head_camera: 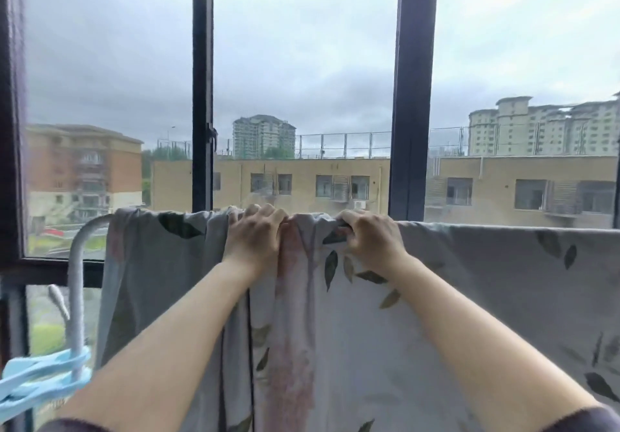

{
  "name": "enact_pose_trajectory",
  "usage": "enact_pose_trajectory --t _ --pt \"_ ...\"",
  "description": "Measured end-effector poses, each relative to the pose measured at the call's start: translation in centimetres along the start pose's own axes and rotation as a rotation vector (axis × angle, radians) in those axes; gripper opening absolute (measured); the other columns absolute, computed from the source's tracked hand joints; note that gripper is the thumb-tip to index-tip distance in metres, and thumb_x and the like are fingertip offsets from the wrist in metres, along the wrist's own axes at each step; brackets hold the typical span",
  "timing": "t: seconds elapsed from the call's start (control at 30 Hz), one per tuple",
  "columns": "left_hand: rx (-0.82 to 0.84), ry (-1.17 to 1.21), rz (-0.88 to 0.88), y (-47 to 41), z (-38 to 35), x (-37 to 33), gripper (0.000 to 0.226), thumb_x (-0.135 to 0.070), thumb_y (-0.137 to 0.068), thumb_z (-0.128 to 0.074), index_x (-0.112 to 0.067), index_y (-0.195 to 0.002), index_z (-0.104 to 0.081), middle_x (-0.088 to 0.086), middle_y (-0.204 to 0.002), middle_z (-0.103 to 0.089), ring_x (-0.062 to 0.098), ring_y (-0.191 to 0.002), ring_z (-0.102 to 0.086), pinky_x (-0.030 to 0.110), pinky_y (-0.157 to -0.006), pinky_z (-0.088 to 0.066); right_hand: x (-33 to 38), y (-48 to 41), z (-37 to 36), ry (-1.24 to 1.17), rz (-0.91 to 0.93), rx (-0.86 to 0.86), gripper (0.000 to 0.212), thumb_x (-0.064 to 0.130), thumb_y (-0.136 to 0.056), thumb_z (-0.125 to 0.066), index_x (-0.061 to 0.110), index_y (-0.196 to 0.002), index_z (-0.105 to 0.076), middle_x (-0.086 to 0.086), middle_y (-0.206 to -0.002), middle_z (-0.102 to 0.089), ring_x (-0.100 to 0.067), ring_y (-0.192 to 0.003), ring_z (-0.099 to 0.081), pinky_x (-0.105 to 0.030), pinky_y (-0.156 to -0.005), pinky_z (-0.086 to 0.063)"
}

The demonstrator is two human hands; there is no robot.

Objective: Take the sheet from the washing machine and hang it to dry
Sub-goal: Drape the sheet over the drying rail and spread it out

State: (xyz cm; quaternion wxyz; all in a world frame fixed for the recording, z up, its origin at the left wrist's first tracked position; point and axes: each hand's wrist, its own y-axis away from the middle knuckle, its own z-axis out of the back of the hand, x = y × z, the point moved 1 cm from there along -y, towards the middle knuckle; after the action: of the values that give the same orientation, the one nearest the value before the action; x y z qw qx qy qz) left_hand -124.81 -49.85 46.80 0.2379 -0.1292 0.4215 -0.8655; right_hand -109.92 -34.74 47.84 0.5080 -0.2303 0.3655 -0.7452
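Both forearms reach up, left hand [254, 235] and right hand [369, 235] curled tight over the sheet [469, 297] draped on the rack [76, 264].

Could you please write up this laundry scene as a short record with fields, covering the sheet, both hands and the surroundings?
sheet: grey leaf-print sheet draped over a drying rack's top rail, bunched in the middle
left hand: left hand gripping the bunched top edge
right hand: right hand gripping the top edge beside it
rack: white rack frame visible at left
extras: blue hangers at lower left
backdrop: dark-framed window, buildings and overcast sky outside
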Motion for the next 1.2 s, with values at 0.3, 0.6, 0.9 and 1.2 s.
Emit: enact_pose_trajectory --t 0.3,0.6,0.9,1.2 --pt "-0.130 0.035 0.108 -0.5 0.7 4.5 0.040 -0.035 -0.097 -0.031 -0.013 -0.090 -0.064 0.010 -0.096 -0.069 0.030 -0.093 -0.061 0.040 -0.087 -0.038 -3.1 -1.2 1.3 -0.043 -0.130 -0.009 0.029 0.029 -0.099 -0.040 0.016 -0.076 -0.053 -0.003 -0.073 -0.057 -0.029 -0.074 -0.056 -0.033 -0.064 -0.035" --pt "0.228 -0.054 0.354 -3.0 1.8 7.1 0.050 -0.044 -0.100 -0.019 -0.015 -0.086 -0.058 0.021 -0.117 -0.061 0.035 -0.108 -0.055 0.041 -0.091 -0.041 -2.1 -2.7 1.2 -0.039 -0.291 0.037 0.019 0.011 -0.094 -0.034 0.018 -0.087 -0.050 -0.009 -0.092 -0.064 -0.030 -0.082 -0.054 -0.033 -0.068 -0.033" --pt "0.396 -0.044 0.197 -3.5 1.7 6.4 0.066 -0.058 -0.096 -0.010 -0.018 -0.130 -0.051 0.008 -0.136 -0.051 0.024 -0.122 -0.049 0.043 -0.101 -0.037 -2.8 -1.9 3.0 -0.337 -0.111 0.286 0.035 0.044 -0.099 -0.038 0.019 -0.107 -0.060 0.003 -0.090 -0.060 -0.018 -0.086 -0.058 -0.031 -0.068 -0.043" --pt "0.102 0.352 -0.162 -5.3 -0.8 -0.5 0.030 -0.032 -0.092 -0.051 -0.020 -0.066 -0.058 0.002 -0.071 -0.066 0.026 -0.072 -0.062 0.040 -0.070 -0.051 -5.4 -1.4 3.8 -0.238 -0.214 0.201 0.018 0.029 -0.092 -0.058 0.019 -0.087 -0.072 0.003 -0.083 -0.070 -0.018 -0.083 -0.064 -0.042 -0.081 -0.054"
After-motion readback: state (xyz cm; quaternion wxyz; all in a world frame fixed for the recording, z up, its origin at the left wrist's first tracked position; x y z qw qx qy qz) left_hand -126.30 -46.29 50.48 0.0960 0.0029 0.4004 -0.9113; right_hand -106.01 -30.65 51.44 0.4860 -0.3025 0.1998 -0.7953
